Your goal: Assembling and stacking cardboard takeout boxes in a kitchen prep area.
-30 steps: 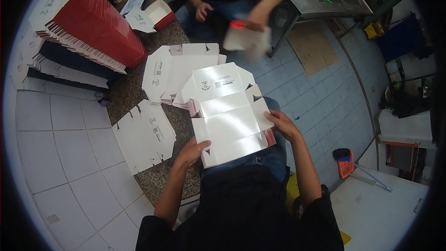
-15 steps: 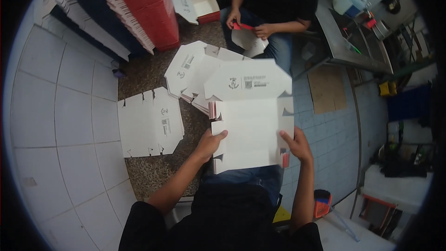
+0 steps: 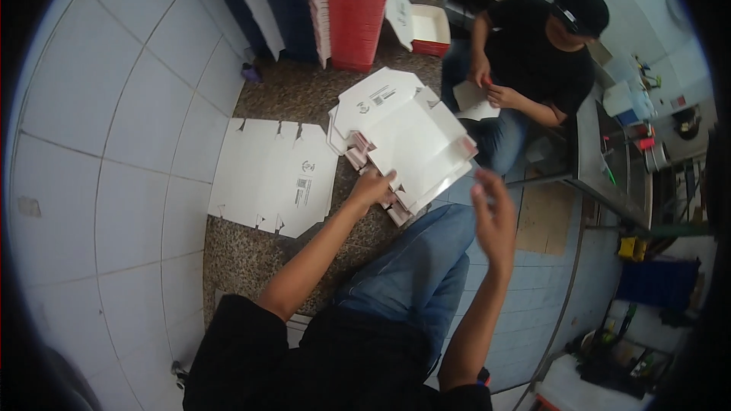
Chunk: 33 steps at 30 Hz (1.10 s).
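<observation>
A pile of white cardboard box blanks (image 3: 415, 133) with reddish undersides lies slanted over the counter's edge. Its side flaps are partly bent up. My left hand (image 3: 371, 189) grips the near left edge, thumb on top and fingers hidden behind the card. Off the pile's right end, my right hand (image 3: 495, 221) is in the air with its fingers stretched, a little blurred and holding nothing. Left of the pile, more flat white blanks (image 3: 266, 175) lie on the speckled counter (image 3: 236, 259), next to the tiled wall.
Tall stacks of red cardboard (image 3: 354, 11) and dark blue cardboard (image 3: 282, 0) stand at the back. Beside them is an opened red-and-white box (image 3: 430, 27). Across from me a seated person (image 3: 533, 61) in black handles a piece of card. A metal table (image 3: 609, 160) stands at right.
The blanks I held in both hands before me now rest farther off on the counter pile, turned aslant. My right hand has let go. The view has swung right.
</observation>
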{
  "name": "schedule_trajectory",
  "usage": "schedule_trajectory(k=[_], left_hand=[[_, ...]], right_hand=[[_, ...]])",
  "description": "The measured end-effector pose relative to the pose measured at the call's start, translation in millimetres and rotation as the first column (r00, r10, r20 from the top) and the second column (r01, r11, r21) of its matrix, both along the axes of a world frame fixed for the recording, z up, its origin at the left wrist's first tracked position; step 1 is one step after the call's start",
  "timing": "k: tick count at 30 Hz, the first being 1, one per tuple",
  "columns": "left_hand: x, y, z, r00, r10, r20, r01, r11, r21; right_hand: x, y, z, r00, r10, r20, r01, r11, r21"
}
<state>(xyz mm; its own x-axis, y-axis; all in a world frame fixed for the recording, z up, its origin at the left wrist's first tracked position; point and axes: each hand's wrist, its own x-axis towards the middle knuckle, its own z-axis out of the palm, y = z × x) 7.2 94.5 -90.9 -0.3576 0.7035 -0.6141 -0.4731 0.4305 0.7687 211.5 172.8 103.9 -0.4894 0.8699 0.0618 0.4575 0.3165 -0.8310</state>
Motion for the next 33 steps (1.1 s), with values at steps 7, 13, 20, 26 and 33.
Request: schedule_trajectory(k=[7,13,20,26,33], left_hand=[[-69.0,-140.6,-0.8,0.969,0.178,-0.174,-0.145,0.972,0.184],[-174.4,-219.3,-22.7,0.096,0.004,-0.995,-0.414,0.909,-0.037],[-185.5,-264.2,-44.3,0.027,-0.172,-0.985,-0.464,0.87,-0.164],[-187.4,-260.0,-35.4,0.039,-0.177,-0.984,-0.488,0.856,-0.173],[-185.1,-263.6,-33.4,0.06,-0.166,-0.984,-0.467,0.867,-0.174]], right_hand=[[-43.8,-78.0,-118.6,0.942,0.318,-0.105,-0.322,0.778,-0.539],[-131.5,-119.9,-229.9,0.924,0.372,0.091,-0.302,0.854,-0.424],[-209.9,-143.2,-205.2,0.942,0.161,0.296,-0.018,0.901,-0.433],[-216.9,-120.9,-207.5,0.956,0.021,0.292,0.123,0.877,-0.465],[-222.2,-126.0,-200.9,0.992,-0.114,-0.048,0.042,0.672,-0.739]])
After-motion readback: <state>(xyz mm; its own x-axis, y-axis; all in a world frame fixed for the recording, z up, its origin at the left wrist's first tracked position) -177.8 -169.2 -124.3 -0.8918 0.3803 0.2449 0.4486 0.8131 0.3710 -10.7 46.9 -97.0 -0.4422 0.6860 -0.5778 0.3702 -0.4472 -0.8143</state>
